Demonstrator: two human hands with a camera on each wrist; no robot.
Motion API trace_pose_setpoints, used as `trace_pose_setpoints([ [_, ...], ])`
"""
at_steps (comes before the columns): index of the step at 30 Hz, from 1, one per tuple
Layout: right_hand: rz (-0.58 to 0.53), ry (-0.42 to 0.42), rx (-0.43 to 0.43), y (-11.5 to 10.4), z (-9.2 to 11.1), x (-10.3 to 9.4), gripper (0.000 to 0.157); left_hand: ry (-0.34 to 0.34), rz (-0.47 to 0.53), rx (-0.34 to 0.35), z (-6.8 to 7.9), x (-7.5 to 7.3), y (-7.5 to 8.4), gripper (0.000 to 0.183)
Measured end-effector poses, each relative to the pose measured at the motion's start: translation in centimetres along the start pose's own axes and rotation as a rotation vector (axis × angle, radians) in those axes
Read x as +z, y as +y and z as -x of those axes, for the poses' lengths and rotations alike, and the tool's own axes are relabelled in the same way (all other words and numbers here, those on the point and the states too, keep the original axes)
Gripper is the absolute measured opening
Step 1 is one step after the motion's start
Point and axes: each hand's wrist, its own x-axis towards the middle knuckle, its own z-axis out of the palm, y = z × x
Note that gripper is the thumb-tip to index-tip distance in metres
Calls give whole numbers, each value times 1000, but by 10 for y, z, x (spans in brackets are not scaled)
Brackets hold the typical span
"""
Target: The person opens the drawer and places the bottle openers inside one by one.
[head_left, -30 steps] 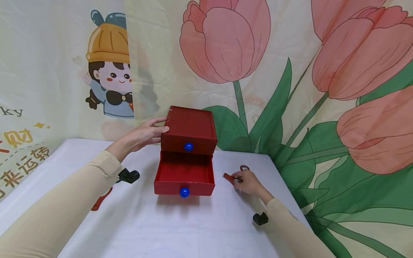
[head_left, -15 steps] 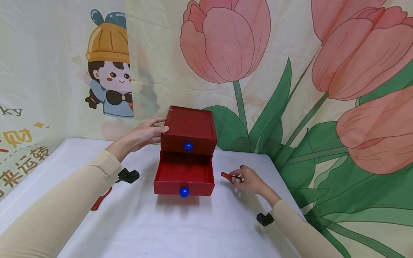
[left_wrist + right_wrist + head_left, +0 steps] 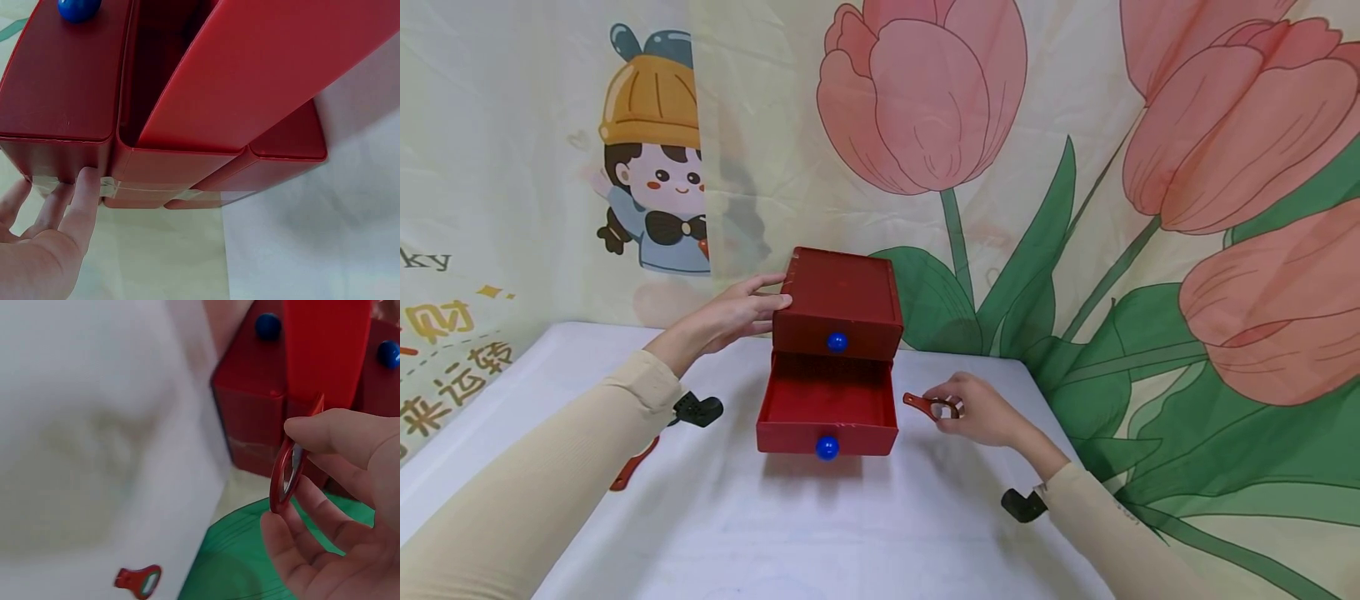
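Note:
A red drawer box with blue knobs stands on the table, its middle drawer pulled out. Against the box's upper left side rests my left hand, its fingers extended along the wall in the left wrist view. To the right of the drawer, my right hand pinches a small red tool with an oval loop end between thumb and fingers, raised above the table. Its short handle points toward the drawer. A similar red loop-ended tool lies on the table in the right wrist view, hidden in the head view.
A red handle lies on the white tabletop at the left, partly covered by my left sleeve. Black wrist-camera pieces hang from my wrists. A tulip-printed cloth backs the table.
My right hand has lifted the red loop-ended tool and turned it, its handle moving slightly left and up toward the drawer. My left hand and the drawer box have stayed put.

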Motion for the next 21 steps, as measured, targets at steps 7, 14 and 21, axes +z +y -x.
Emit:
trace_pose_setpoints([
  [7, -17, -16, -24, -21, -1, -10, 40, 2, -14, 0, 0, 1, 1, 85],
  [14, 39, -27, -36, -34, -4, -19, 40, 11, -19, -10, 0, 0, -1, 83],
  [21, 52, -26, -56, -41, -4, -31, 40, 8, -11, -6, 0, -1, -1, 83],
])
